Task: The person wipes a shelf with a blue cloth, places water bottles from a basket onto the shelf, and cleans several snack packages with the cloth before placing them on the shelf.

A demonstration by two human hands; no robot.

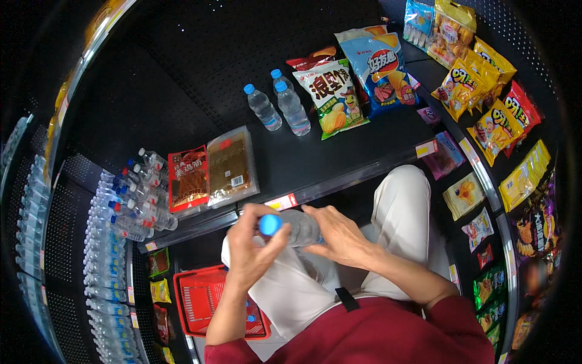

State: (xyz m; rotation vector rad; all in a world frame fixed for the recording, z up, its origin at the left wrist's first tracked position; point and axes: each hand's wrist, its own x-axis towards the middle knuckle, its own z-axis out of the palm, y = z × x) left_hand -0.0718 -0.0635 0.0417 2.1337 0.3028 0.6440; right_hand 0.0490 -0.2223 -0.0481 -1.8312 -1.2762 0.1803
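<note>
Between my hands, over my lap, is a clear plastic water bottle [298, 227] with a blue cap [270, 224]. The fingers and thumb of my left hand [254, 248] are around its cap end. At the bottle's lower end, my right hand [341, 234] holds it from the side. The bottle lies tilted, cap to the left. Beyond my hands is a black shelf [313, 168]. On it several blue-capped water bottles [293, 109] stand upright in a small group, beside a white and green chip bag [334, 98].
A red shopping basket [179, 295] with bottles inside stands on the floor at left. Flat snack packs [229, 168] and white-capped bottles [148, 214] occupy the shelf's left part. Yellow snack bags [495, 129] hang at right. The shelf's front edge [350, 182] runs close to my knees [404, 186].
</note>
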